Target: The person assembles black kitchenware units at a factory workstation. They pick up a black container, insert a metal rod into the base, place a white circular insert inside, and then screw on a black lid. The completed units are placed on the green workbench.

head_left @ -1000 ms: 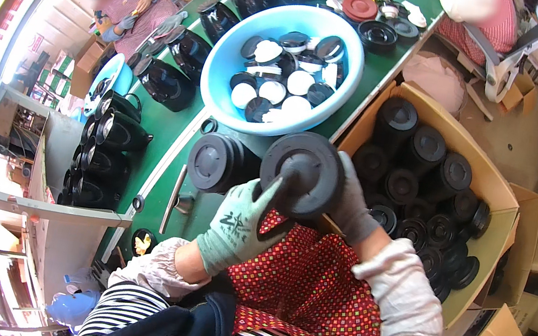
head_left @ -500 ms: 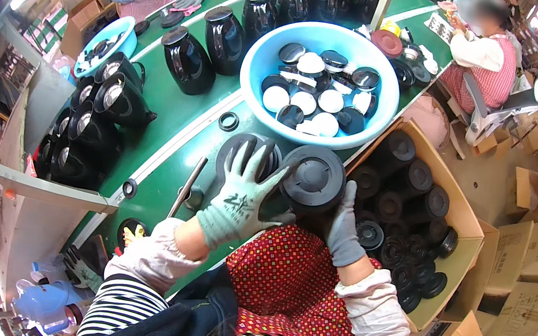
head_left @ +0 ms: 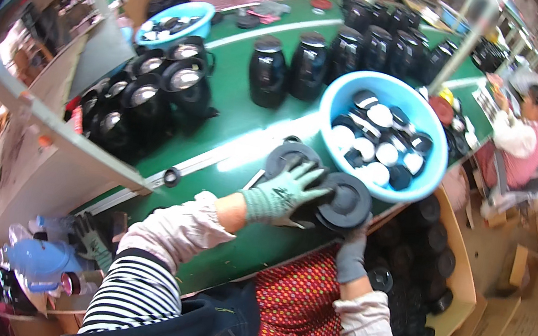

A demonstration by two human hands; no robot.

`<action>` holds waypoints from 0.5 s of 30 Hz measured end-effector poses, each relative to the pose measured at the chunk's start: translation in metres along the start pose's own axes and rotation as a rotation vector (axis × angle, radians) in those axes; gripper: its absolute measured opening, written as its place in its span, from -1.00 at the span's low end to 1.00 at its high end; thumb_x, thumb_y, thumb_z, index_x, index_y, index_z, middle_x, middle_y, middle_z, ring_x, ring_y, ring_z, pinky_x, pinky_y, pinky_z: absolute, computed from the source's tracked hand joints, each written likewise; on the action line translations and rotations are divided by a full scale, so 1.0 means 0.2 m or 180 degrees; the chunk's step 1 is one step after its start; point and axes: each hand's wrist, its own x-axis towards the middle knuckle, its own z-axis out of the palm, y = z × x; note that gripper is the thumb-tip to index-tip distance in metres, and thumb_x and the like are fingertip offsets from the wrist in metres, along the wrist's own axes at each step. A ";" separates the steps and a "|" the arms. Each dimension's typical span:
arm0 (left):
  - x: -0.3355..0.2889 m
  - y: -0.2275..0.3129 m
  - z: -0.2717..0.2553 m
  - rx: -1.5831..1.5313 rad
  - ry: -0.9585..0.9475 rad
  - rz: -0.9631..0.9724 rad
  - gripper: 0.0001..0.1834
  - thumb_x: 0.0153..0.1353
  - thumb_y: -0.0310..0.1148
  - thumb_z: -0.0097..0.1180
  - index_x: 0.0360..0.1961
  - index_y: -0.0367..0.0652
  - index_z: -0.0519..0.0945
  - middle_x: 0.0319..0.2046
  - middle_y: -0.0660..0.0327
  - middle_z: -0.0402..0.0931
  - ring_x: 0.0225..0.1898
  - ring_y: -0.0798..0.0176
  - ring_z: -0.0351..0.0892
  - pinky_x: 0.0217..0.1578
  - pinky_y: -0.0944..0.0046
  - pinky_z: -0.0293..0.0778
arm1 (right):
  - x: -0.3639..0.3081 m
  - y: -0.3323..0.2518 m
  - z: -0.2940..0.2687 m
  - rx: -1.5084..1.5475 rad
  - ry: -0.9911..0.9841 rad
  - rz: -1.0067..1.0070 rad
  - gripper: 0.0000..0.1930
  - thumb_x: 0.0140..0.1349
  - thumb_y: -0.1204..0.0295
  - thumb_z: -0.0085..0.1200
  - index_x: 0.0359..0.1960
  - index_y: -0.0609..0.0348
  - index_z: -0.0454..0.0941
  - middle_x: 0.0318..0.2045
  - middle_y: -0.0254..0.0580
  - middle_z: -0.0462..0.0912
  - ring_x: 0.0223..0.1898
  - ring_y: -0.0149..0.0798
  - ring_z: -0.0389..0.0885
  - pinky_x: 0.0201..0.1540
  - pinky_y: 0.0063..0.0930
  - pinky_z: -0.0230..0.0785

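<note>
At the frame's centre, the left hand (head_left: 281,195), fingers spread, partly covers the left black cylinder (head_left: 288,153). The right black cylinder (head_left: 348,204), beside it, hides the right hand's (head_left: 351,255) fingertips; I cannot tell its grip.

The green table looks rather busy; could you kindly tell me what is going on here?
A person in gloves is handling two black cylinders at the table. The right hand grips the right cylinder; the left hand spreads its fingers over the left cylinder. A blue basin of black and white pieces sits beyond, and a cardboard box of black parts stands to the right.
</note>
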 end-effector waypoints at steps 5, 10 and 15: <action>-0.11 -0.20 -0.25 -0.0430 0.0993 -0.0761 0.22 0.07 0.21 0.52 0.66 0.00 0.19 0.60 -0.28 0.04 0.61 -0.43 0.02 0.59 -0.40 -0.04 | -0.33 -0.25 0.07 -0.1011 0.0057 -0.0091 -0.17 0.60 -0.34 -0.26 0.47 0.17 0.48 0.30 -0.22 0.64 0.24 -0.21 0.60 0.37 -0.28 0.38; -0.44 -0.86 -0.48 0.1740 0.1036 -0.3067 0.08 0.17 0.21 0.41 0.59 -0.08 0.28 0.60 -0.22 0.08 0.63 -0.39 -0.04 0.56 -0.53 -0.19 | -0.72 -0.50 -0.11 -0.1192 0.0501 0.0242 -0.11 0.56 -0.36 -0.22 0.50 0.25 0.38 0.24 -0.08 0.54 0.02 -0.22 0.54 0.23 -0.29 0.42; -0.57 -1.22 -0.58 0.2209 0.0170 -0.3360 -0.18 0.07 0.16 0.49 0.34 0.09 0.59 0.33 0.10 0.42 0.40 -0.15 0.29 0.47 -0.35 0.08 | -1.05 -0.52 -0.25 -0.0633 0.0871 0.0061 -0.28 0.60 -0.25 -0.12 0.31 0.21 0.51 -0.03 -0.21 0.61 -0.15 -0.27 0.59 0.02 -0.29 0.61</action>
